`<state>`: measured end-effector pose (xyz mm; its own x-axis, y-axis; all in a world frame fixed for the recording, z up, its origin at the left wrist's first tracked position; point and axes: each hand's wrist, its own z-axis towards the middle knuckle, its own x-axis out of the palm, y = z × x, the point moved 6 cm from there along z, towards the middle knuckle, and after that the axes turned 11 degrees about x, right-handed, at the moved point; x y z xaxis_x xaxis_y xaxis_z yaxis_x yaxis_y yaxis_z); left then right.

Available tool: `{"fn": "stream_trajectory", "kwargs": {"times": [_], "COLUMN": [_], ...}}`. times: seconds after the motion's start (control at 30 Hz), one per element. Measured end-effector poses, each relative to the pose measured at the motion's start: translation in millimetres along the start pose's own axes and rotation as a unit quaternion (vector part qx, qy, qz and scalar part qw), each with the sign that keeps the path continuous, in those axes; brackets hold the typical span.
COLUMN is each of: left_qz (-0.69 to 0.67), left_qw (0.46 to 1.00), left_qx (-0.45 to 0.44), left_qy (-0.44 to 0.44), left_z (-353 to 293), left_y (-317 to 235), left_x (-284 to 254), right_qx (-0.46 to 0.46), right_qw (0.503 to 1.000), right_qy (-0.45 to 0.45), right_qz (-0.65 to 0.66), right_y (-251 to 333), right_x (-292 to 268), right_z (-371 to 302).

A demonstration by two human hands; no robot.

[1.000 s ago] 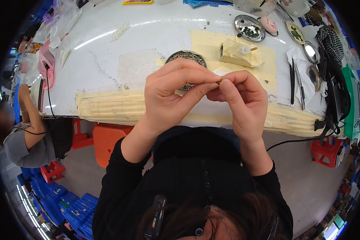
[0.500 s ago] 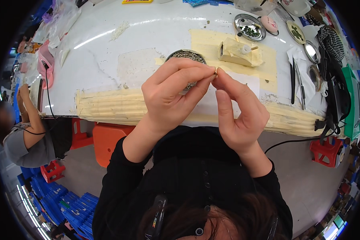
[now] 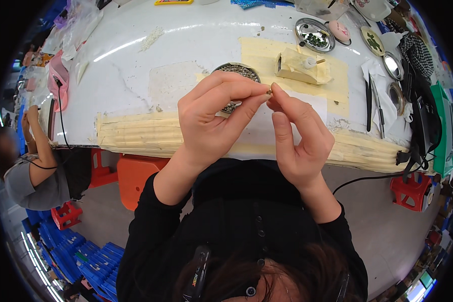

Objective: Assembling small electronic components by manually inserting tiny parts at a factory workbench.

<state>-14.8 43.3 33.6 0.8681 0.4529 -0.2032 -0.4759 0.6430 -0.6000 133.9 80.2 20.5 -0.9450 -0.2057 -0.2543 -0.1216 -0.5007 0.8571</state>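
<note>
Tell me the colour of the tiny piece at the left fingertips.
The tiny piece looks gold-toned; the head view shows it.

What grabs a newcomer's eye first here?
Probably the two bare hands meeting at center: the left hand pinches a tiny gold-toned piece, with the right hand's index fingertip beside it. Next, the round dish of small bits, partly hidden behind the left hand. Then the bright orange stool, below the table's edge at left.

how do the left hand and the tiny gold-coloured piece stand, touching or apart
Touching: the head view shows the left hand pinching the tiny gold-coloured piece between its thumb and forefinger.
</note>
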Motion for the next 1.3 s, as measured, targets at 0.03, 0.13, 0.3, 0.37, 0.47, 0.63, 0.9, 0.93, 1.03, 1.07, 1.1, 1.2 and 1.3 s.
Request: {"fn": "stream_trajectory", "kwargs": {"times": [0.03,0.13,0.3,0.37,0.47,0.63,0.9,0.93,1.03,1.07,1.1,1.2,1.3], "left_qz": [-0.018,-0.031,0.000,-0.001,-0.012,0.027,0.023,0.023,0.022,0.022,0.022,0.022,0.012], "left_qw": [1.000,0.999,1.000,1.000,1.000,1.000,1.000,1.000,1.000,1.000,1.000,1.000,1.000], "left_qx": [-0.008,-0.017,-0.006,-0.010,0.004,0.009,0.008,0.011,0.009,0.007,0.008,0.008,0.001], "left_qy": [-0.007,-0.011,0.001,0.000,-0.004,0.007,0.003,0.005,0.007,0.007,0.007,0.004,-0.003], "left_z": [0,0,1,0,1,1,1,1,1,1,1,1,1], "left_y": [1,2,0,0,0,-2,-2,-2,-1,-1,-1,0,0], "left_x": [0,0,0,0,-1,0,-1,-1,-1,0,0,0,-1], "right_qx": [0.056,0.152,0.096,0.102,0.221,0.156,0.082,0.076,0.080,0.085,0.081,0.055,0.018], "right_qw": [0.995,0.966,0.984,0.984,0.930,0.961,0.992,0.993,0.990,0.988,0.988,0.991,0.999], "right_qy": [0.015,0.048,0.100,0.090,0.081,0.065,0.081,0.078,0.080,0.083,0.063,0.022,0.019], "right_qz": [0.077,0.203,0.108,0.115,0.283,0.218,0.044,0.039,0.080,0.103,0.119,0.116,0.032], "right_y": [-4,-8,3,4,-6,-2,2,0,-3,-4,-3,2,7], "right_x": [2,3,-2,-1,5,0,-1,0,1,2,2,1,-1], "right_z": [0,0,-2,-3,-2,0,-1,-1,-2,-2,-1,1,1]}}
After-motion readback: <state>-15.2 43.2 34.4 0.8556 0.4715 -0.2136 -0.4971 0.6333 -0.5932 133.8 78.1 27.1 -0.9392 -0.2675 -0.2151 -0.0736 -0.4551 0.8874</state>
